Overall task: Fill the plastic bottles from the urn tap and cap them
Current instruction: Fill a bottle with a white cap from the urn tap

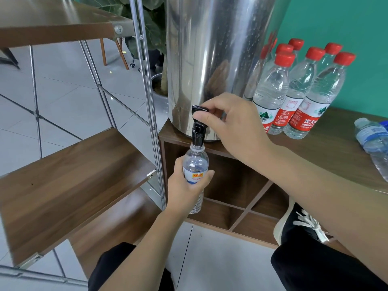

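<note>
A shiny steel urn [212, 49] stands on a wooden cabinet top [327, 139]. Its black tap [197, 131] juts over the cabinet's front edge. My left hand [186, 192] grips an uncapped clear bottle [195, 164] upright, its mouth right under the spout. My right hand [233, 124] pinches the tap's black lever [199, 109] between thumb and fingers. Several capped, red-labelled bottles [294, 91] stand to the right of the urn. Another clear bottle with a blue label [372, 137] lies on the cabinet at the far right edge.
A wood-and-metal shelf rack [69, 171] stands close on the left. Open cabinet cubbies [241, 196] lie below the tap. My black shoe [300, 223] rests on the cabinet's bottom ledge. A potted plant [151, 32] stands behind the urn.
</note>
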Available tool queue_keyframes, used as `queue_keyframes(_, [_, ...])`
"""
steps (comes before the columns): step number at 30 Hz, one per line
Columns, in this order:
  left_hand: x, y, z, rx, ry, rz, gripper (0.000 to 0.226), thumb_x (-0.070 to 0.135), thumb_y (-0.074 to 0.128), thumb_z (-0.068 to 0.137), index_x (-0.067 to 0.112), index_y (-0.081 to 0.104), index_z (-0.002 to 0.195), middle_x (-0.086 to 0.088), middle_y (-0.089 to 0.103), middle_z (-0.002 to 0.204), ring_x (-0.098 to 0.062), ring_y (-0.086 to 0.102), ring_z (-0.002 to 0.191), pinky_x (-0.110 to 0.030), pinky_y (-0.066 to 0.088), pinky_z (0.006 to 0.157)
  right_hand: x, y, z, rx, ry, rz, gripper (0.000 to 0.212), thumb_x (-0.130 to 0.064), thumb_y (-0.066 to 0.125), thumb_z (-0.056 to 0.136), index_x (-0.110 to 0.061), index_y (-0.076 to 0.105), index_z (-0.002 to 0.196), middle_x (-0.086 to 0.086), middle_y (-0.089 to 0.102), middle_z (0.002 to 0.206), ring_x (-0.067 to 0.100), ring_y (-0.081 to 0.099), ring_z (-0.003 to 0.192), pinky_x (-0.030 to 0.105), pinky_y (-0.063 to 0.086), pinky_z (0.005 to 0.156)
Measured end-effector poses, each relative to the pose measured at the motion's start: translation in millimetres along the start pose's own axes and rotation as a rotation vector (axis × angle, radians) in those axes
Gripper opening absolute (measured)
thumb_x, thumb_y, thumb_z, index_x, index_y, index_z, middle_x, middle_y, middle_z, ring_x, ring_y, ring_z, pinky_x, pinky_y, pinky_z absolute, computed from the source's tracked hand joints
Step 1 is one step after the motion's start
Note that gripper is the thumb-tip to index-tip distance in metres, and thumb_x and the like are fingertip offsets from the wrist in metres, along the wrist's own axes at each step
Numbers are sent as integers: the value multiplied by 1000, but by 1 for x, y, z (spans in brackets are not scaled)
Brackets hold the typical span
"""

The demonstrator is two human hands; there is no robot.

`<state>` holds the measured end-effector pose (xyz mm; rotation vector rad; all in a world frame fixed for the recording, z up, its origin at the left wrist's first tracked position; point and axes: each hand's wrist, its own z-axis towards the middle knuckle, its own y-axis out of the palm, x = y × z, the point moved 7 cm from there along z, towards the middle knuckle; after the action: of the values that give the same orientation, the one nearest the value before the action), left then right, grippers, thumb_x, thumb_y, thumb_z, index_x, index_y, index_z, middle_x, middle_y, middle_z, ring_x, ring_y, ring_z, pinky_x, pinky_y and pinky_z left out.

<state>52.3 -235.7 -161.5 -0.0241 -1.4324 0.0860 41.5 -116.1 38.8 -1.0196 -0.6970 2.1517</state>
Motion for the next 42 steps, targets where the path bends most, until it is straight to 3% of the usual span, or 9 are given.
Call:
queue_keyframes(4, [1,1,3,34,36,-17,59,32,87,83,23,54,130,7,72,106,-8,70,96,-14,54,79,0,-3,-3,86,-88,3,25,-32,68,95,-12,81,104,1,64,88,2,51,71,6,38,71])
queue_keyframes(9, [-2,-3,4,79,51,-14,62,33,88,82,23,53,133,8,72,109,-9,71,99,-17,56,83,-12,1,-11,135,-293,-108,26,-29,64,98,-8,80,103,5,65,87,11,56,82,7,37,77])
queue_keyframes(17, [-6,-4,4,106,29,-26,60,33,89,81,24,54,130,8,73,107,-10,72,98,-27,59,85,-22,27,-40,47,-678,-340,23,-16,68,97,0,74,113,12,67,91,26,62,83,38,56,68])
queue_keyframes(22, [-4,-3,3,114,31,-13,57,28,88,82,24,55,129,8,73,104,-8,71,96,-22,57,82,4,12,-56,23,-440,-174,38,-34,65,98,-4,71,121,8,69,106,20,63,99,26,50,88])
queue_keyframes(26, [-6,-1,3,102,22,22,58,33,88,82,26,54,129,8,71,104,-8,71,95,-26,59,83,65,0,-75,-55,-53,-196,31,-48,55,100,-21,69,109,-11,63,93,4,56,89,27,50,77])
queue_keyframes(29, [-9,-2,3,111,-1,38,59,36,87,82,28,53,129,10,71,104,-7,70,95,-27,59,84,105,-6,-88,-170,119,-286,31,-56,50,98,-30,65,101,-15,59,88,4,57,86,25,50,73])
queue_keyframes(36, [-9,1,3,111,15,44,61,37,87,82,25,52,131,8,70,109,-9,70,97,-27,60,84,126,2,-79,-329,-12,-634,58,-68,38,96,-23,56,129,-15,49,80,11,55,68,27,42,56])
queue_keyframes(39, [-6,5,3,113,23,26,60,35,87,81,24,54,129,8,71,107,-9,71,96,-26,60,84,130,2,-67,-291,-66,-673,65,-70,34,96,-18,61,124,-4,66,84,20,63,69,29,41,52])
queue_keyframes(42, [-4,7,4,114,30,14,59,34,88,81,24,55,128,10,71,104,-9,71,95,-28,59,84,133,8,-67,-234,-160,-662,61,-66,37,97,-15,68,108,0,66,81,19,62,64,30,46,47])
